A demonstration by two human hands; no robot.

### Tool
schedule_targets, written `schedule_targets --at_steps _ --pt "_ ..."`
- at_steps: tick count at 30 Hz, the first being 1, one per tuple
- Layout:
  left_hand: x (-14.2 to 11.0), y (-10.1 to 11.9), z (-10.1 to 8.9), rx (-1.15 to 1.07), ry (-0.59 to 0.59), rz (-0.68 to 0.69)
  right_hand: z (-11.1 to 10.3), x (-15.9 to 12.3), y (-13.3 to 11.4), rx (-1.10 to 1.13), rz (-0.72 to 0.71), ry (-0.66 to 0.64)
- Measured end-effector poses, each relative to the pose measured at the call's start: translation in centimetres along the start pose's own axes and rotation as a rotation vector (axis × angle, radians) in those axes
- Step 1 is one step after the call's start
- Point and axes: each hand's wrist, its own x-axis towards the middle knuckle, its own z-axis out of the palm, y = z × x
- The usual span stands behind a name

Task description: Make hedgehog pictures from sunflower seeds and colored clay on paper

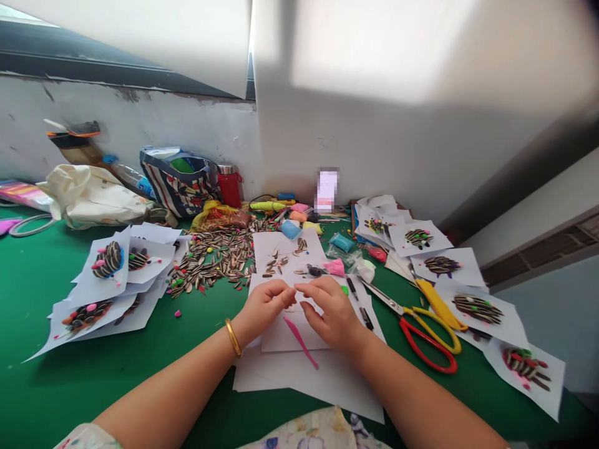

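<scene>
My left hand (267,307) is over the white paper sheets (276,369), thumb and fingertips pressed together. Whatever sits in that pinch is hidden or too small to make out. My right hand (331,312) faces it with curved fingers, the thumb held apart from them and nothing visible in between. Its fingertips come close to the left ones. Below the hands lies a pink plastic modelling tool (300,342). Just beyond them, sunflower seeds (277,262) are scattered on a white sheet, beside lumps of dark clay (314,270) and pink clay (334,267).
A heap of sunflower seeds (224,255) spreads at the left. Scissors with red and yellow handles (428,333) and black pens (359,305) lie right. Seed-decorated paper sheets (107,262) stack left; more sheets (491,312) line the right edge. A red bottle (229,187) stands behind.
</scene>
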Motion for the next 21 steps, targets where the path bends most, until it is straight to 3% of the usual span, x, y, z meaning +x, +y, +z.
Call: schedule_targets --at_steps 14,21 --pt "0.00 0.40 0.00 0.063 0.014 0.028 0.03 -0.04 0.30 -0.018 0.012 0.016" --pt "0.05 0.10 0.17 0.103 0.059 0.111 0.08 -0.04 0.43 -0.027 0.018 0.013"
